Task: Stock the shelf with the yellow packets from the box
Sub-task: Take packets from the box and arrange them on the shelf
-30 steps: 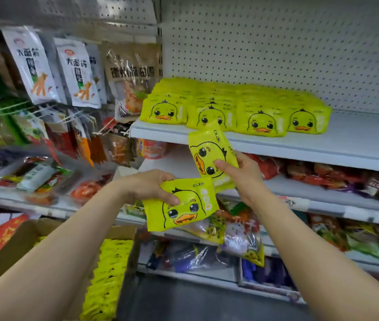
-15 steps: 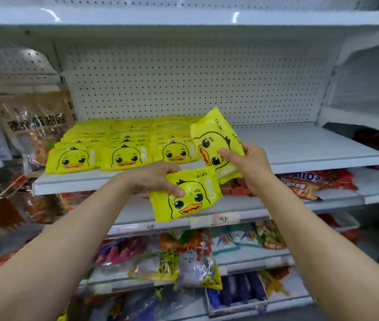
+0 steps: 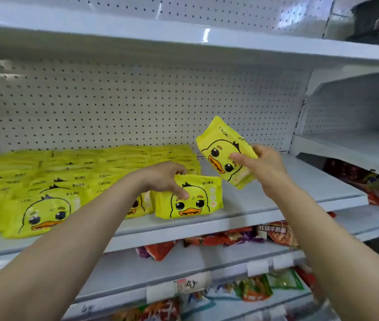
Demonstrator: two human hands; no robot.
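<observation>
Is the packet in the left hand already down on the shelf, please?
Yes: the packet rests its bottom edge on the shelf, with the left hand gripping its top.

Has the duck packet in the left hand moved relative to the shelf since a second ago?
Yes. The left hand has carried its yellow packet from below the shelf edge up onto the board, at the right end of the stocked row.

Two bare forearms reach in from the bottom corners of the view, with no sleeves, watch, rings or gloves visible. The left hand [image 3: 163,179] and right hand [image 3: 262,167] are uncovered, with short, unpainted fingernails. The arms are slim and smooth.
</observation>
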